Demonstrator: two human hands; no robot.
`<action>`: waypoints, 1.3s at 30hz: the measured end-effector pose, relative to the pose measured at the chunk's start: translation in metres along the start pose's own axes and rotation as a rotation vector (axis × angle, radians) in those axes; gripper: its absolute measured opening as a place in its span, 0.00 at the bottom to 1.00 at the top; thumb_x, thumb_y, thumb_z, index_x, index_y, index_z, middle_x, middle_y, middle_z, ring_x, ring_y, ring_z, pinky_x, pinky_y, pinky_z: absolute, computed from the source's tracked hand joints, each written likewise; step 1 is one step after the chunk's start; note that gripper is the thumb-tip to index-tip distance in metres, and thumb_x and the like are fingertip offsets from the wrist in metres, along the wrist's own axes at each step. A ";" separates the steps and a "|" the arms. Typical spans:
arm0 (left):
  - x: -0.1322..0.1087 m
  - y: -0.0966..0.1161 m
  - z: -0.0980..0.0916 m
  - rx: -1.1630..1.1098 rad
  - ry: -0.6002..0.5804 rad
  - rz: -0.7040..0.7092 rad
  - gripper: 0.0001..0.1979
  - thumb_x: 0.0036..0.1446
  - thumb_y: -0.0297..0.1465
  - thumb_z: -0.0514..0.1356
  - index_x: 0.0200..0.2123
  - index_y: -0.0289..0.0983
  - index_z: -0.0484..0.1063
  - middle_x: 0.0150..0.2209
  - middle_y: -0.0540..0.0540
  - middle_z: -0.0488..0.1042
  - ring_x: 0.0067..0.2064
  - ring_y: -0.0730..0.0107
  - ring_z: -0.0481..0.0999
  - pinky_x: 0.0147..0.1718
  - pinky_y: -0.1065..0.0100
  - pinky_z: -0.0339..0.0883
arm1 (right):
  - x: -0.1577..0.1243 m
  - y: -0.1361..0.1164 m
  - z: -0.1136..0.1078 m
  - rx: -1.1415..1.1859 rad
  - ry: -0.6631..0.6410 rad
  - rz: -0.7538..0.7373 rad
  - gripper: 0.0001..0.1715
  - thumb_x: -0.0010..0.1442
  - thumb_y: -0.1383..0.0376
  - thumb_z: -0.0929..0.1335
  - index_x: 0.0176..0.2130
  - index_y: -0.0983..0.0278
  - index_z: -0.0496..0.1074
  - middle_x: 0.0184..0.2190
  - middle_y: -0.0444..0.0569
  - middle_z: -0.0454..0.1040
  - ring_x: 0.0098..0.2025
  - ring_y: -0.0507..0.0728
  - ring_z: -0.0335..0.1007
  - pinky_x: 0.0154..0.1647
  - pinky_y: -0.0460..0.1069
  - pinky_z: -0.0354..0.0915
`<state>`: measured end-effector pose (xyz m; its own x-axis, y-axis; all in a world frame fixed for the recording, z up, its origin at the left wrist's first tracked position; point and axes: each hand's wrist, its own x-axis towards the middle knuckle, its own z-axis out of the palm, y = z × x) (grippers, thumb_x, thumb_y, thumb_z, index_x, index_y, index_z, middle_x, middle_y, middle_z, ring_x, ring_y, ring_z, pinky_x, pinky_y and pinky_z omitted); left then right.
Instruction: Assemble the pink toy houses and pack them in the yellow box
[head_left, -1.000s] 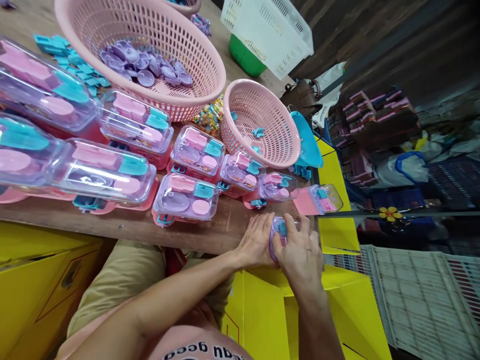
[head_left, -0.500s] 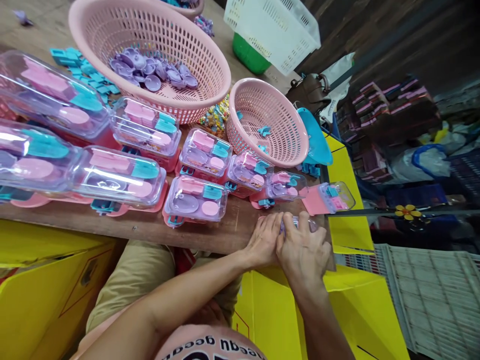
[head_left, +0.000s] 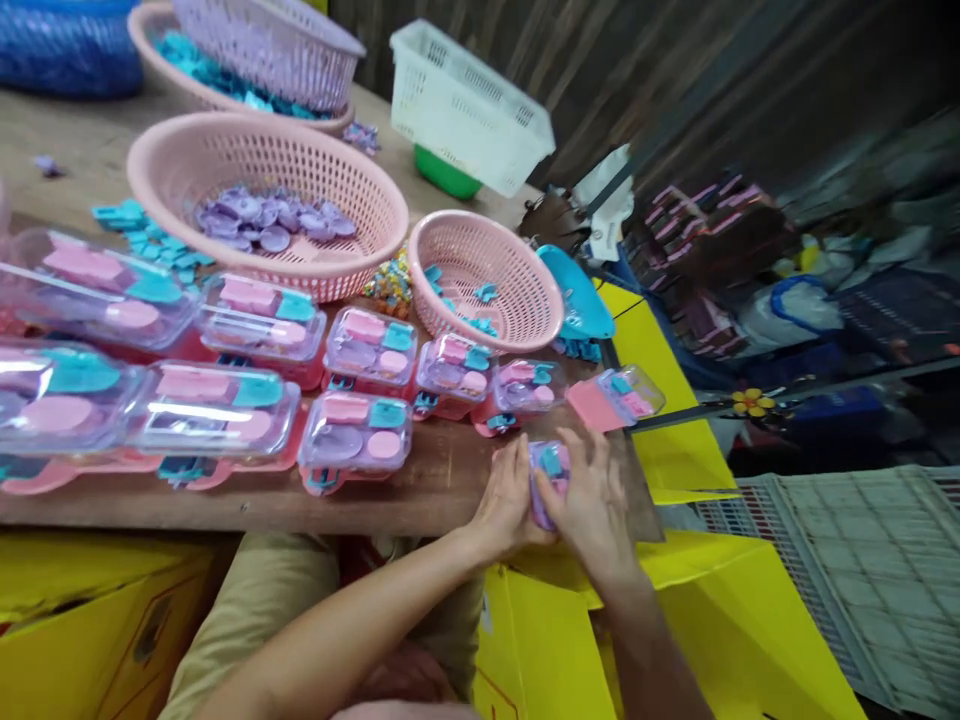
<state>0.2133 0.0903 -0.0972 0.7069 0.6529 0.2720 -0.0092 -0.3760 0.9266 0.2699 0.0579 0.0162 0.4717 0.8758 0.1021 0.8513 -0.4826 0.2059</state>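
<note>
Box (head_left: 551,460) sits near the table's (head_left: 446,465) front right corner, gripped between both hands. Left hand (head_left: 508,502) braces its left side, fingers close together; right hand (head_left: 596,505) has thumb on the top, fingers spread over the right side. Can't tell if it's fully closed, fingers cover too much. Risks: off-centre push could skid it over the front edge, likely into the yellow carton (head_left: 534,635). Second box (head_left: 626,395) seems to overhang the right edge; a stray knuckle could drop it.
</note>
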 end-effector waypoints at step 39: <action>0.010 0.001 -0.007 0.143 0.049 -0.136 0.64 0.29 0.42 0.69 0.62 0.32 0.29 0.60 0.27 0.50 0.61 0.42 0.52 0.55 0.42 0.48 | 0.040 0.012 0.006 0.426 -0.140 0.021 0.19 0.54 0.61 0.63 0.46 0.64 0.66 0.43 0.52 0.66 0.45 0.58 0.67 0.47 0.54 0.63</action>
<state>0.2148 0.1011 -0.0916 0.6590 0.7344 0.1622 0.1874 -0.3692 0.9103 0.3002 0.0866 0.0169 0.4911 0.8703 -0.0372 0.8462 -0.4867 -0.2171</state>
